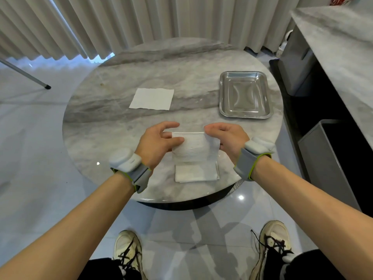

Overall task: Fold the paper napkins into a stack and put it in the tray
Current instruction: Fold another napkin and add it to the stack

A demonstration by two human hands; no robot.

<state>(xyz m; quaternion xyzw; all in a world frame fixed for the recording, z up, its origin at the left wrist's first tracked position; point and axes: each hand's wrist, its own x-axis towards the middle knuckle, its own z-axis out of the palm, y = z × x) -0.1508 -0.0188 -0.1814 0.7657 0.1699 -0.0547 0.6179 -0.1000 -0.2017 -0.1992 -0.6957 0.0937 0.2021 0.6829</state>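
Note:
Both hands hold one white paper napkin [194, 147] just above the round marble table [121, 122]. My left hand [159, 142] pinches its left edge and my right hand [228, 138] grips its right edge. The napkin hangs down, its top edge level. Directly under it, near the table's front edge, lies a small stack of folded napkins [196, 173]. A single flat unfolded napkin [151, 98] lies farther back, left of centre. An empty steel tray [245, 116] sits at the right side of the table.
Pleated curtains hang behind the table. A marble counter [333, 43] and a grey bin [331, 158] stand to the right. A thin metal leg [26, 74] slants over the floor at far left. My shoes show below the table edge.

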